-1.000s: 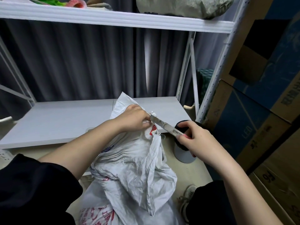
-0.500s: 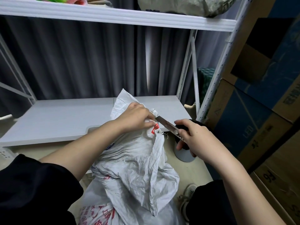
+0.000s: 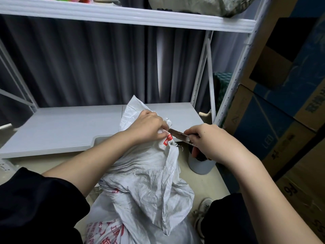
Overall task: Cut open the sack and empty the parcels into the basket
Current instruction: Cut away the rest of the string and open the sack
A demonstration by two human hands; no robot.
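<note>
Fingers of the left hand [image 3: 148,126] bunch the white woven plastic sack's [image 3: 149,175] neck taut at frame centre, so the right hand [image 3: 209,141], gripping the metal utility knife [image 3: 178,135], can slice it.

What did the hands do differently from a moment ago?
The right hand slid the knife closer to the left hand, so less of the blade shows between them, with its tip at the tied neck of the sack. The left hand kept gripping that neck, the right hand kept holding the knife, and the sack stayed closed in the same spot.
</note>
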